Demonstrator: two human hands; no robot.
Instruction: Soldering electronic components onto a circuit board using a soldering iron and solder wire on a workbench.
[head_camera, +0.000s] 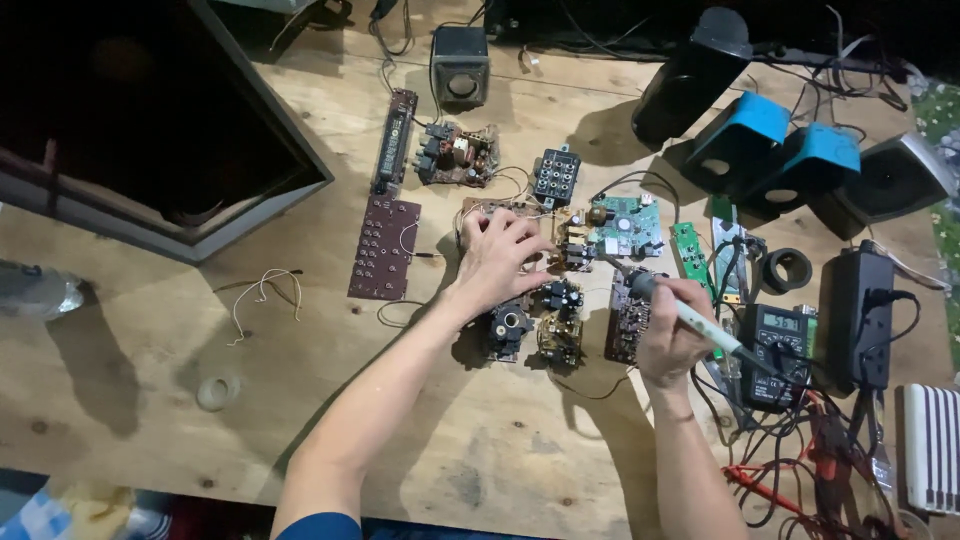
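Soldering at the cluster of circuit boards (545, 300) in the middle of my plywood table (300, 400).

My left hand (497, 258) is spread flat, fingers pressing the far brown board down, gripping nothing. My right hand (668, 335) is clenched around the white soldering iron (672, 305), its tip aimed left at the joint beside the green board (625, 226). I judge the work mid-way: several boards lie stripped out and wired together, none refitted into the dark open cabinet (150, 130) at far left. A multimeter (780, 355) sits just right of my right hand.
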